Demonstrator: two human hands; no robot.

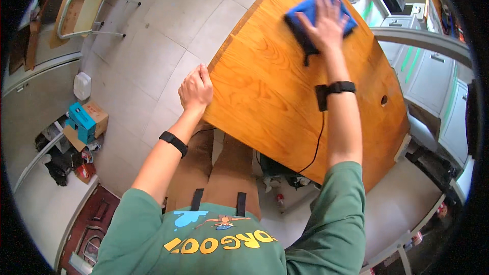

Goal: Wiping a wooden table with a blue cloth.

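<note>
A blue cloth (300, 14) with dark edges lies folded on the orange-brown wooden table (270, 81), toward its far end. My right hand (326, 23) presses flat on top of it, fingers spread, the arm stretched forward. At the table's left edge, close to its near corner, my left hand (196, 89) is closed with the fingers curled under. The thumb side meets the edge; whatever the fingers hold is hidden. Black straps circle both wrists, and the right strap (340, 87) carries a small dark box with a cable.
A round hole (384, 101) pierces the tabletop at right. Pale grey cabinets (433, 79) stand beyond a rail (423, 38). On the left are a metal-framed chair (84, 12), a white jug (82, 86) and blue and brown boxes (84, 122). A thin black cable (317, 147) crosses the table's near edge.
</note>
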